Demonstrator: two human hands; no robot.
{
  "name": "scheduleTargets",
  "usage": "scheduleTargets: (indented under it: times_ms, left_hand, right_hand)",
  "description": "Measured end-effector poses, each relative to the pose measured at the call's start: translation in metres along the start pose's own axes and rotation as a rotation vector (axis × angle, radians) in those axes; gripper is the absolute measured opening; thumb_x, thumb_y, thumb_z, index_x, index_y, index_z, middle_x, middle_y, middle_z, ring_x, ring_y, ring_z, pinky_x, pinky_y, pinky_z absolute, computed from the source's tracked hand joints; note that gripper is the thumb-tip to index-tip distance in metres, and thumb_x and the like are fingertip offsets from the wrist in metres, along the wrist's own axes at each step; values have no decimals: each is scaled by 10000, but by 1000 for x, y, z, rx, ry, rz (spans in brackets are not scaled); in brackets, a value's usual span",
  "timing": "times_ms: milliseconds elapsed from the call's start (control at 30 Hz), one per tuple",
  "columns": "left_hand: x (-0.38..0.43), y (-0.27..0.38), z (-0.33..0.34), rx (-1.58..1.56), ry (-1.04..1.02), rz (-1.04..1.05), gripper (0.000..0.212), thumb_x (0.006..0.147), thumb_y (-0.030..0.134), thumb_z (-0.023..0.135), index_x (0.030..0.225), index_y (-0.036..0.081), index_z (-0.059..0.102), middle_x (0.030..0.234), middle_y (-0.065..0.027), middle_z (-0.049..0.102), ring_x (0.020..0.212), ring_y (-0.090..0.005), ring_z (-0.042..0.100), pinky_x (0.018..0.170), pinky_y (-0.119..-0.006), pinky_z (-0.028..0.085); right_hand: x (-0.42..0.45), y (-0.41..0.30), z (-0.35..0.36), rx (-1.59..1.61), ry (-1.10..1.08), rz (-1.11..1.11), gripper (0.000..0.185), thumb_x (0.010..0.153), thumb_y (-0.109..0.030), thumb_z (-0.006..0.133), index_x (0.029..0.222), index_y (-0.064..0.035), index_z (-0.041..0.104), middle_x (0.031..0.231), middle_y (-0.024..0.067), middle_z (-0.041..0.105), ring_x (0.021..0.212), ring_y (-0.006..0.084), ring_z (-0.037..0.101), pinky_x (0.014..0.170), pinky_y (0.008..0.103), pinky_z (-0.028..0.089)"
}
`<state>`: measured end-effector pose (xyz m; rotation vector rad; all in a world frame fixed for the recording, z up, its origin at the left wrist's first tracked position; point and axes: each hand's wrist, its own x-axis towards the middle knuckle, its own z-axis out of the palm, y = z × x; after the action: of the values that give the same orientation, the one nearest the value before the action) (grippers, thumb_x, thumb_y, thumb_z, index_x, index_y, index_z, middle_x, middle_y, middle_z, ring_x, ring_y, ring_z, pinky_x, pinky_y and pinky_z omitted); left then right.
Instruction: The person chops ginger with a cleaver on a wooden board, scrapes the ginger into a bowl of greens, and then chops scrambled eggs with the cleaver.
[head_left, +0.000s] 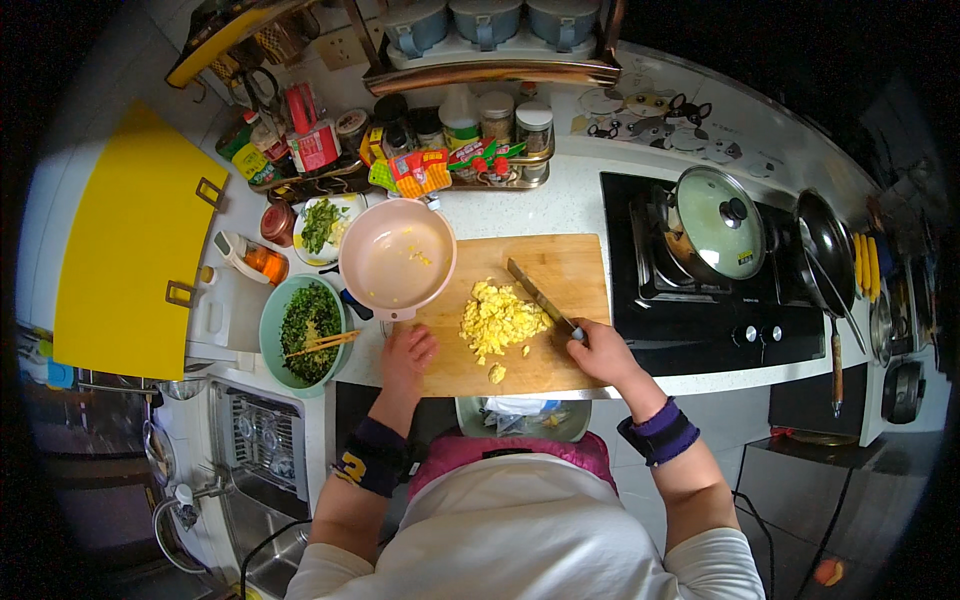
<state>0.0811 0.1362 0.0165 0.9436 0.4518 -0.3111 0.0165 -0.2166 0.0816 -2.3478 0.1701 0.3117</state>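
Note:
My right hand (604, 351) grips the handle of a kitchen knife (541, 296), its blade angled up and left across the wooden cutting board (559, 255). Left of the blade lies a pile of chopped scrambled egg (499, 319), with a few loose bits nearer me. At the board's left edge my left hand (409, 360) hovers or rests, fingers loosely bent and nothing visible in them. Just beyond it, overlapping the board's upper left corner, stands a pink bowl (394, 274) with a few egg scraps inside.
Left of the pink bowl are a green bowl (270, 337) of chopped greens with chopsticks (326, 343) and a small plate (354, 204) of herbs. Behind stands a rack of seasonings (352, 178). At right, a gas hob (705, 345) carries a lidded pan (716, 225) and a wok (821, 255).

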Motion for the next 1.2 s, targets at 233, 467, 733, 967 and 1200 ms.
scheduleTargets:
  times_ms: [233, 467, 733, 967, 1200]
  left_hand:
    - [-6, 25, 109, 901, -314, 406, 378, 1011, 152, 520, 1349, -9, 471, 1402, -181, 479, 1254, -257, 505, 1052, -356, 410]
    - [60, -20, 124, 879, -227, 476, 578, 956, 265, 617, 1407, -28, 407, 1417, -233, 465, 1323, -311, 452, 1085, -378, 363]
    - [75, -52, 101, 795, -298, 519, 592, 891, 190, 700, 1361, -21, 408, 1360, -232, 504, 1315, -312, 465, 1066, -372, 382]
    - [43, -31, 122, 1038, -259, 538, 522, 897, 194, 684, 1319, -8, 453, 1239, -238, 582, 1222, -340, 550, 996, -374, 441]
    - [55, -20, 137, 919, -311, 588, 475, 910, 219, 681, 1279, -3, 481, 1270, -250, 577, 1254, -327, 536, 993, -361, 445]
  right_hand:
    - [-11, -56, -10, 29, 15, -52, 438, 850, -219, 577, 1209, 32, 564, 844, 276, 661, 808, 425, 651, 748, 484, 522]
    - [1, -82, 6, -55, -46, -52, 368, 875, -200, 582, 1150, 43, 551, 817, 283, 654, 797, 446, 644, 724, 502, 521]
    - [0, -64, 50, -161, -50, 43, 330, 884, -192, 581, 1142, 5, 524, 782, 263, 653, 728, 438, 641, 663, 515, 518]
    - [-15, -42, 55, -72, 32, -25, 373, 880, -176, 572, 1218, -23, 527, 792, 267, 645, 728, 439, 634, 649, 517, 508]
    - [-17, -73, 11, -97, 30, -37, 280, 877, -157, 573, 1114, -11, 545, 742, 260, 637, 720, 443, 632, 638, 511, 514]
